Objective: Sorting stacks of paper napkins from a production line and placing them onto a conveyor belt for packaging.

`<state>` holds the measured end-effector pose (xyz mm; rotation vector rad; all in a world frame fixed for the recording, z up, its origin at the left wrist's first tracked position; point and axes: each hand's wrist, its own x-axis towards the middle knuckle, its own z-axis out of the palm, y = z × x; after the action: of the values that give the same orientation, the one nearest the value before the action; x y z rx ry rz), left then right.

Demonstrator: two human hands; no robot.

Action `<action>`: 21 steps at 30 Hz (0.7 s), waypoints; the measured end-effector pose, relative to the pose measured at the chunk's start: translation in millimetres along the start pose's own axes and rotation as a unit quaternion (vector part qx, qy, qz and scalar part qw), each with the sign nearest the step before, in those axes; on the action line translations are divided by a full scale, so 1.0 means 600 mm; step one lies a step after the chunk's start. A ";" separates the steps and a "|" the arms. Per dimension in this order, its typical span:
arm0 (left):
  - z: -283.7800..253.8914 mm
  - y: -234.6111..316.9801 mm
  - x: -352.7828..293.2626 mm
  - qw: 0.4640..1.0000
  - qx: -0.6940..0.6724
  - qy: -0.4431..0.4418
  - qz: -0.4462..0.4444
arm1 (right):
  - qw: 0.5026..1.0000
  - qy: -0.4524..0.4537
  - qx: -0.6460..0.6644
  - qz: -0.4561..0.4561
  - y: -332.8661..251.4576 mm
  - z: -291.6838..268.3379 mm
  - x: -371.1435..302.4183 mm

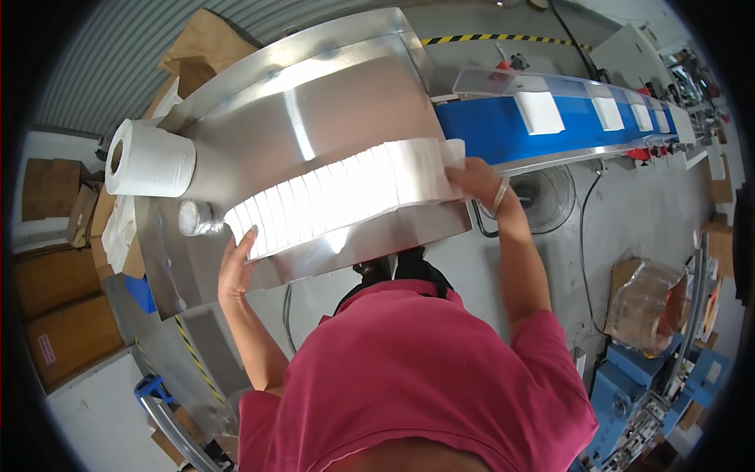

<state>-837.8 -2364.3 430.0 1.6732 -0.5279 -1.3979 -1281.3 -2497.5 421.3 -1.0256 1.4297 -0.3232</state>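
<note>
A long row of folded white tissues (338, 193) lies along the near side of the metal table (236, 118), pressed together and slightly curved. At its left end, my left hand (236, 267) is closed on the last tissues, with the thumb showing on top and the other fingers partly hidden. My right hand (476, 181) grips the right end of the row, close to the start of the blue conveyor belt (487, 118). More folded white tissues (539, 112) lie spaced apart on that belt.
A large white roll (165, 161) and a smaller clear-wrapped roll (195, 218) stand at the table's left. A raised metal rim (338, 47) runs along the far side. Below the belt is a floor fan (543, 200); cardboard boxes (71, 338) are stacked on the left.
</note>
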 end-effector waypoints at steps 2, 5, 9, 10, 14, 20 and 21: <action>0.009 0.007 0.001 1.000 0.024 0.002 -0.011 | 0.979 0.033 0.202 -0.018 0.063 -0.025 0.060; 0.023 0.015 -0.005 0.999 0.031 -0.019 -0.014 | 0.892 -0.038 0.449 -0.026 0.072 -0.032 0.079; 0.033 0.014 -0.008 0.999 0.028 -0.016 -0.014 | 0.952 0.057 0.289 -0.079 0.010 0.049 0.023; 0.039 0.018 -0.010 0.999 0.025 -0.016 -0.013 | 0.965 0.067 0.227 -0.110 0.003 0.051 0.016; 0.040 0.018 -0.004 0.999 0.029 -0.026 -0.014 | 0.950 0.043 0.305 -0.045 0.007 0.042 0.035; 0.041 0.017 -0.009 1.000 0.024 -0.017 -0.009 | 0.993 0.058 -0.056 -0.091 0.035 0.014 0.054; 0.042 0.018 -0.008 1.000 0.024 -0.018 -0.009 | 0.993 0.058 0.059 -0.081 0.044 0.005 0.062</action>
<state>-860.7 -2375.2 441.5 1.6972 -0.5722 -1.4408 -1281.6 -2508.7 377.3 -1.0417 1.4166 -0.5878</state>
